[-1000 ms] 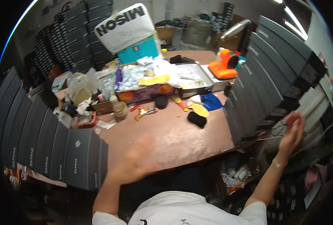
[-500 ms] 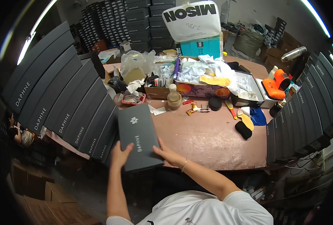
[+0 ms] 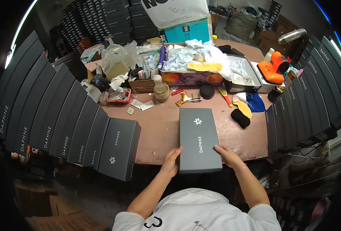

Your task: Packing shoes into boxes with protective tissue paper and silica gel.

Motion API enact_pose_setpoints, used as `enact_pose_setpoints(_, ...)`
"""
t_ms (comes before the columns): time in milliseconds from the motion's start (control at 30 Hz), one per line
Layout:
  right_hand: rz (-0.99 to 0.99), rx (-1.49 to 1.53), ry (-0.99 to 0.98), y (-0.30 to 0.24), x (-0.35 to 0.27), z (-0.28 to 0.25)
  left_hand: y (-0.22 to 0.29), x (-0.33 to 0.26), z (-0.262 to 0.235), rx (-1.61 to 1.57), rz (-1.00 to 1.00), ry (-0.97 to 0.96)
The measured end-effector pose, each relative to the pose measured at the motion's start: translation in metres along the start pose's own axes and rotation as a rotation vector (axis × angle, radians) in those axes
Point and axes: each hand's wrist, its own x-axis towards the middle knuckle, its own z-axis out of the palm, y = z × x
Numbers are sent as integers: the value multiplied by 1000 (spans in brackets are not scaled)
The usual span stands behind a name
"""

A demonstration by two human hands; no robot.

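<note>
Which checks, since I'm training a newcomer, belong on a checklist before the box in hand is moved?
1. Two-handed hold: ok, left hand and right hand grip opposite sides of the dark grey box.
2. Box closed: ok, it looks shut.
3. Black pad out of the way: ok, apart from the box.
4. Box fully on the table: not ok, near end seems to overhang.
5. Box filled: cannot tell.
</note>
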Motion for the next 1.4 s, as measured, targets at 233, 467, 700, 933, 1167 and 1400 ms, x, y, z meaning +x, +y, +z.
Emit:
enact_pose_setpoints(233,-300,-77,-169,-15,-11,53,124,-85,19,131,624,279)
enact_pose_setpoints(467,-608,-1276,310,12,15,40,182,-90,-70,1826,386,418)
enact_pose_setpoints(700,-851,-1055,382,-17,14,50,112,-58,-24,1551,721,81)
enact_pose_setpoints(933,-732,-1412,145,-27,102,61,55,24,52,1741,779,-281)
enact_pose_setpoints(1167,-724,165,314,-24,59,26,6,39,40,1625,888,-247)
enact_pose_setpoints(1400,-481,78,72,-13,28,44,4,-27,-33,324,639,284)
